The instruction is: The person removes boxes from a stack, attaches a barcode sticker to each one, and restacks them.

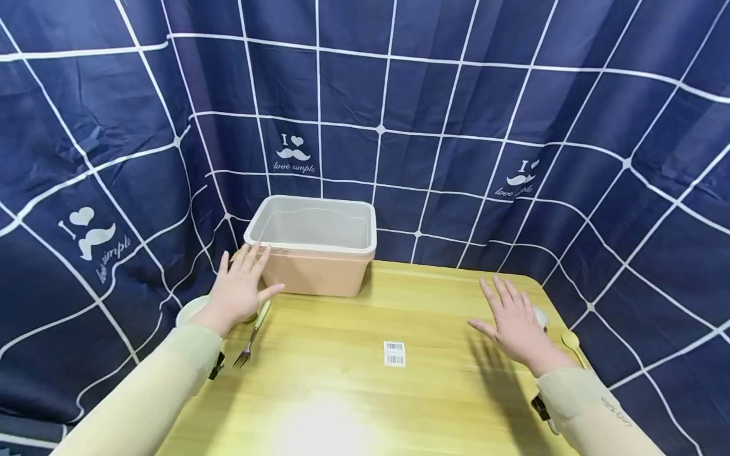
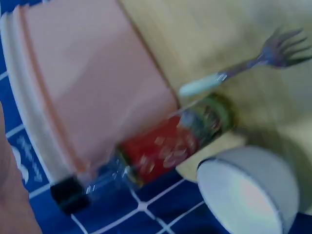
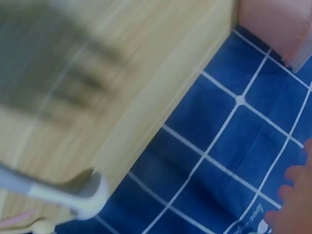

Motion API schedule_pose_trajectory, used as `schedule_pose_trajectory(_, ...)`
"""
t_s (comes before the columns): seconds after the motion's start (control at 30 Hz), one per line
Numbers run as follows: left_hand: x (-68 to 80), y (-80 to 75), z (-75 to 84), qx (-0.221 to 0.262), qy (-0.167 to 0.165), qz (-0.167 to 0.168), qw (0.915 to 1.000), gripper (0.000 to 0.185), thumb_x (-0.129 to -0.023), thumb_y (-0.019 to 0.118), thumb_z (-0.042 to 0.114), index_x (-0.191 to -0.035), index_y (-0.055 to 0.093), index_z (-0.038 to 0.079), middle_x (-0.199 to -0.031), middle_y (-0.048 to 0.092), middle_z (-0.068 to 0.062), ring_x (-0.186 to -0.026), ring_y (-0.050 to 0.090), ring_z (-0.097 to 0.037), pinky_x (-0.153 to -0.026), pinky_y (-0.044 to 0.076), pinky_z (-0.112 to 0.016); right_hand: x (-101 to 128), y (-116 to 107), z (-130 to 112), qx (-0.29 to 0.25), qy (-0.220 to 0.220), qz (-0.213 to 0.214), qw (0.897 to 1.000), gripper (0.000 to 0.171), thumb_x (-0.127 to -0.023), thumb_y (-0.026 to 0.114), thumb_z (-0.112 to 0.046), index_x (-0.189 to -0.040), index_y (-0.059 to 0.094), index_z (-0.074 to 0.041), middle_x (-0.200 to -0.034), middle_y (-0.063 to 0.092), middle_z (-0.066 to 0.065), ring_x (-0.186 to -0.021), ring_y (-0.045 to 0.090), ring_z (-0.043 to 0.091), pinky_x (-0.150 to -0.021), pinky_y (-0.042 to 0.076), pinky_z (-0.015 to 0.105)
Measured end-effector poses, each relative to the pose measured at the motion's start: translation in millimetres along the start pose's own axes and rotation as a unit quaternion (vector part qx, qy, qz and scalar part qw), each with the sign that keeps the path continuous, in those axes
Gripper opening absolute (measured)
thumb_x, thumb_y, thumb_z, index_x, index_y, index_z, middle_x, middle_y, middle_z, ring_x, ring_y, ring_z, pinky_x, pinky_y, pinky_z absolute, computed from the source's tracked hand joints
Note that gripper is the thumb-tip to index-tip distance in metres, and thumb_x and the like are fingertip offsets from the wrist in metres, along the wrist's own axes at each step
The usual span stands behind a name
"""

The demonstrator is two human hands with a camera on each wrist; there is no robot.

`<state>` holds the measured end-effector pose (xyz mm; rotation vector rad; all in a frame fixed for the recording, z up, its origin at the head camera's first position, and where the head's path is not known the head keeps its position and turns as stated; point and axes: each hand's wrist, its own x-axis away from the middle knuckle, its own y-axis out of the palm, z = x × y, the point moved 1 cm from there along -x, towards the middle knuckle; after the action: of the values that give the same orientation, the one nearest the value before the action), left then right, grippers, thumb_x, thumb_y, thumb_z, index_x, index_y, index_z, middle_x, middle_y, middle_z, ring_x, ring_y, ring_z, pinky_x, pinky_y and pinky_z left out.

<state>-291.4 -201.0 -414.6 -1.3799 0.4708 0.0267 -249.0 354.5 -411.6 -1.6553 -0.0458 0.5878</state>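
My left hand point(image 1: 242, 292), fingers spread and holding nothing, hovers by the near left corner of a pink bin point(image 1: 319, 275) with a white rim. Below it in the left wrist view lie a clear bottle point(image 2: 168, 148) with a red label and black cap, a fork point(image 2: 243, 66) with a pale green handle, and a white bowl point(image 2: 246, 190) tipped toward the camera. Over the right part of the table my right hand point(image 1: 516, 326) is held with straight fingers, nothing in it. Near it are a white-and-grey long-handled utensil point(image 3: 90, 197) and a yellow spoon point(image 1: 572, 342).
The wooden table point(image 1: 433, 392) carries a barcode sticker point(image 1: 394, 353) near its middle. A dark blue curtain point(image 1: 433, 145) with white grid lines closes off the back and both sides. A pink strip point(image 3: 18, 218) shows beside the long-handled utensil.
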Motion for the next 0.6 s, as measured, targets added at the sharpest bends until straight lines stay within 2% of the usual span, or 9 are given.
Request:
schedule_pose_trajectory(0.13,-20.0,-22.7,-27.5,0.034,-0.036,0.030,0.9983,0.085,-0.097,0.050,0.056,-0.153,0.025,-0.003,-0.158,0.019,-0.025,-0.145,0.013,-0.043,-0.114,0.000,-0.060,-33,0,-12,-0.035,0.007,0.019,0.999,0.088,-0.093,0.065,-0.045,-0.154,0.022,0.002,-0.146,0.033,0.032,-0.132,0.029,0.051,-0.104,0.021,0.068)
schedule_pose_trajectory(0.27,-44.5,-53.2,-55.8,0.100,-0.097,0.038,0.9895,0.070,-0.099,0.053,0.042,-0.143,0.039,-0.011,-0.148,0.034,-0.032,-0.136,0.030,-0.049,-0.108,0.017,-0.064,-86,-12,-23,-0.064,0.017,0.029,0.997,0.082,-0.096,0.061,-0.043,-0.152,0.025,0.006,-0.138,0.040,0.035,-0.127,0.034,0.054,-0.102,0.025,0.067)
schedule_pose_trajectory(0.43,-71.3,-82.6,-79.9,0.156,-0.176,-0.018,0.9717,0.064,-0.098,0.051,0.043,-0.136,0.051,-0.009,-0.137,0.049,-0.030,-0.127,0.042,-0.048,-0.103,0.024,-0.064,-153,-36,-35,-0.124,0.042,-0.007,0.991,0.078,-0.101,0.052,-0.046,-0.151,0.025,0.008,-0.144,0.033,0.035,-0.133,0.026,0.053,-0.108,0.021,0.061)
schedule_pose_trajectory(0.5,-79.4,-88.4,-85.8,0.171,-0.190,-0.041,0.9660,0.060,-0.097,0.053,0.042,-0.131,0.056,-0.008,-0.133,0.054,-0.029,-0.122,0.047,-0.048,-0.103,0.029,-0.061,-175,-39,-39,-0.154,0.061,-0.027,0.986,0.078,-0.101,0.048,-0.048,-0.150,0.025,0.008,-0.146,0.032,0.034,-0.135,0.025,0.050,-0.110,0.021,0.059)
schedule_pose_trajectory(0.6,-87.7,-89.7,-90.5,0.203,-0.207,-0.056,0.9554,0.054,-0.095,0.059,0.037,-0.122,0.062,-0.010,-0.123,0.061,-0.028,-0.114,0.053,-0.046,-0.101,0.038,-0.056,-202,-34,-48,-0.202,0.091,-0.062,0.973,0.075,-0.102,0.047,-0.048,-0.149,0.028,0.009,-0.144,0.036,0.033,-0.133,0.033,0.046,-0.108,0.028,0.056)
